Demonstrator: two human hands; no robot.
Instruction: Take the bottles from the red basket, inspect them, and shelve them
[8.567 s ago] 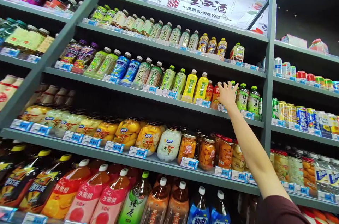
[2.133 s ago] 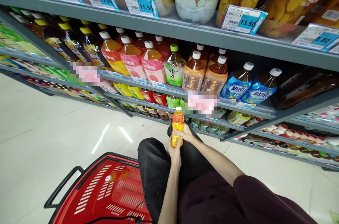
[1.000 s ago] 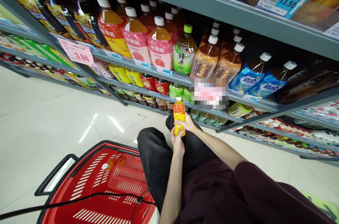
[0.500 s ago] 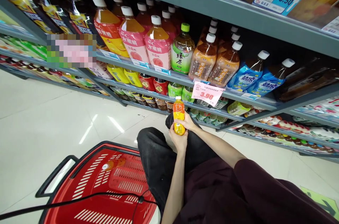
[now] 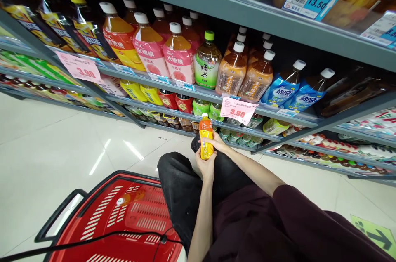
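Observation:
Both my hands hold one small orange drink bottle (image 5: 205, 134) with a white cap, upright in front of my legs. My left hand (image 5: 205, 166) cups its base from below. My right hand (image 5: 218, 143) wraps its right side. A red shopping basket (image 5: 102, 220) with black handles stands on the floor to the lower left of the bottle. A black cable (image 5: 93, 238) lies across the basket.
Grey shelves (image 5: 216, 97) run across the view, stocked with large drink bottles (image 5: 179, 53), smaller bottles below and jars above. A pink 3.90 price tag (image 5: 238, 110) hangs just above the bottle. Glossy white floor tiles (image 5: 46, 142) lie to the left.
Long ago my right hand reached to an upper shelf; since then the bottle stays held low in both hands. The view has shifted slightly, and the basket sits a little lower.

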